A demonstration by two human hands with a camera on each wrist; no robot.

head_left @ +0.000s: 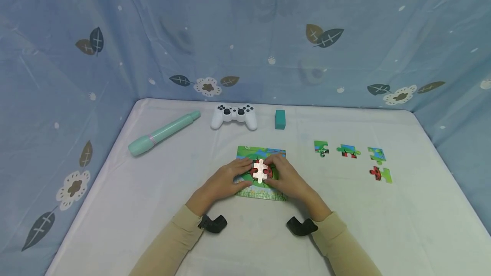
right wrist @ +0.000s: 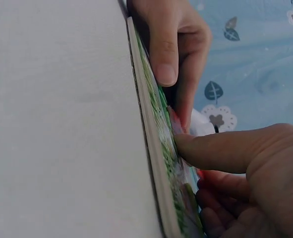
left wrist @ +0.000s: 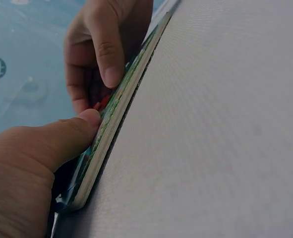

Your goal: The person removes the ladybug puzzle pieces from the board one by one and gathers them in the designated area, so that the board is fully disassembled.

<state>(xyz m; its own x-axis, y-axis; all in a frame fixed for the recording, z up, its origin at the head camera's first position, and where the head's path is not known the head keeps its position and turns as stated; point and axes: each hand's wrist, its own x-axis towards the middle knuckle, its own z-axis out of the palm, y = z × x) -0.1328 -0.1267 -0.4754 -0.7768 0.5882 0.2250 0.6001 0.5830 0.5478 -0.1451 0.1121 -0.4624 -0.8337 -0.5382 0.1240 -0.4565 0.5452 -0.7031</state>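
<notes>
A puzzle board point(head_left: 245, 151) with a green and blue ladybug picture lies in front of me. Over its middle is a puzzle piece point(head_left: 260, 171) whose face shines pale. My right hand point(head_left: 288, 179) pinches this piece between thumb and fingers from its right side. From the left, my left hand point(head_left: 227, 179) reaches over the board; its fairly straight fingers end at the piece's left edge, while the thumb lies lower on the board. In the right wrist view, the right thumb point(right wrist: 210, 148) presses along the piece's near side. The right fingertips are partly hidden there.
Several loose puzzle pieces point(head_left: 348, 151) lie to the right of the board. Behind it are a white game controller point(head_left: 234, 116) and a teal block point(head_left: 280, 119). A mint-green microphone-shaped object point(head_left: 165, 133) lies at the back left. Patterned blue cloth point(head_left: 245, 33) hangs behind the table.
</notes>
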